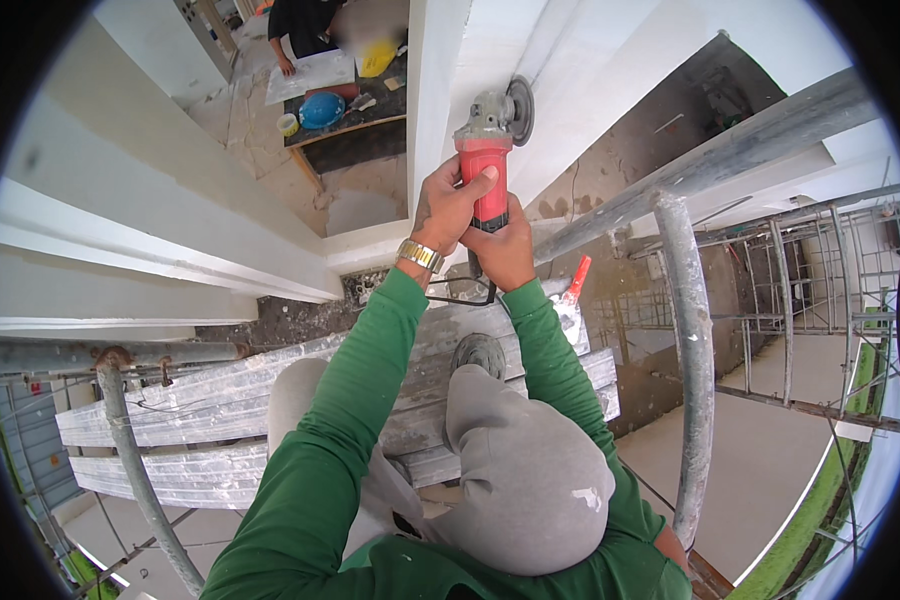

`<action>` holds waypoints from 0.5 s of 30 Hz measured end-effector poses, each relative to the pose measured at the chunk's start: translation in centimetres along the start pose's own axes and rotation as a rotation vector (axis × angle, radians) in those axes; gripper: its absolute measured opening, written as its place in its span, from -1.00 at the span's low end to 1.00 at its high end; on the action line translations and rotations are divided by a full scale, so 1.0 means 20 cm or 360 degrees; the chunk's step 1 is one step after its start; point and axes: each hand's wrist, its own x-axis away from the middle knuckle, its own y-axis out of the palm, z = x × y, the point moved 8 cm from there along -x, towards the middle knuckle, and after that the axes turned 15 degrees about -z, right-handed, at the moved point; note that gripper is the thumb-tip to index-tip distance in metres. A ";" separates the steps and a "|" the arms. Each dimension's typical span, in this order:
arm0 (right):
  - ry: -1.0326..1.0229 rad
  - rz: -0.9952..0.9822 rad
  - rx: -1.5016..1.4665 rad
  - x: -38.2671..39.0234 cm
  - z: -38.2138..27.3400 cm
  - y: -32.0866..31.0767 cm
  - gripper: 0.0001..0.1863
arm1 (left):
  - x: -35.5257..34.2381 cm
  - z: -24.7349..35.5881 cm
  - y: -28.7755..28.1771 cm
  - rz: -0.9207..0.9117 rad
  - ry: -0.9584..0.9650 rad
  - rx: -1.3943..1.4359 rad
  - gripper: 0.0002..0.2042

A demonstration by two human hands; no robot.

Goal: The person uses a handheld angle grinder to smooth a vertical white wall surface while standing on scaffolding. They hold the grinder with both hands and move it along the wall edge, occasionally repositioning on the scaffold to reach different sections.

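Observation:
Both my hands grip a red angle grinder (484, 165) with a grey metal head, held out in front of me. Its round disc (520, 110) is up against or very near the white wall edge (560, 85); contact I cannot make out for sure. My left hand (446, 208), with a metal watch (421, 256) at the wrist, wraps the body from the left, thumb across it. Around the lower end of the body my right hand (505, 245) is closed. A black cord (475, 265) hangs from the tool's rear and loops below my hands.
I squat on dusty scaffold planks (210, 395). Steel scaffold tubes (685, 370) stand on both sides, one slanting across the right. A red-handled tool (577, 280) lies by the planks' end. Through the opening, a person (305, 25) works at a table with a blue helmet (321, 110).

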 end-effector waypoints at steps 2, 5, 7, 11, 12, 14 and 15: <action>0.0000 -0.0005 -0.0029 -0.01 0.01 0.00 -0.42 | 0.00 0.03 0.01 -0.0012 0.0010 -0.0011 -0.59; -0.0035 -0.0005 -0.0020 -0.02 0.00 -0.01 -0.43 | 0.00 0.06 0.02 -0.0006 0.0004 -0.0046 -0.59; -0.0066 0.0002 -0.0018 -0.03 -0.01 -0.01 -0.43 | -0.01 0.08 0.02 -0.0009 0.0022 -0.0083 -0.60; -0.0079 0.0009 0.0014 -0.03 -0.06 -0.02 -0.42 | -0.02 0.10 0.04 -0.0056 0.0025 -0.0092 -0.60; -0.0074 0.0006 0.0040 -0.03 -0.08 -0.01 -0.42 | -0.03 0.11 0.04 -0.0057 0.0033 -0.0090 -0.60; -0.0081 0.0001 0.0040 -0.03 -0.12 -0.01 -0.42 | -0.03 0.13 0.04 -0.0061 0.0048 -0.0085 -0.61; -0.0085 -0.0001 0.0040 -0.03 -0.13 -0.01 -0.41 | -0.03 0.14 0.04 -0.0058 0.0044 -0.0085 -0.61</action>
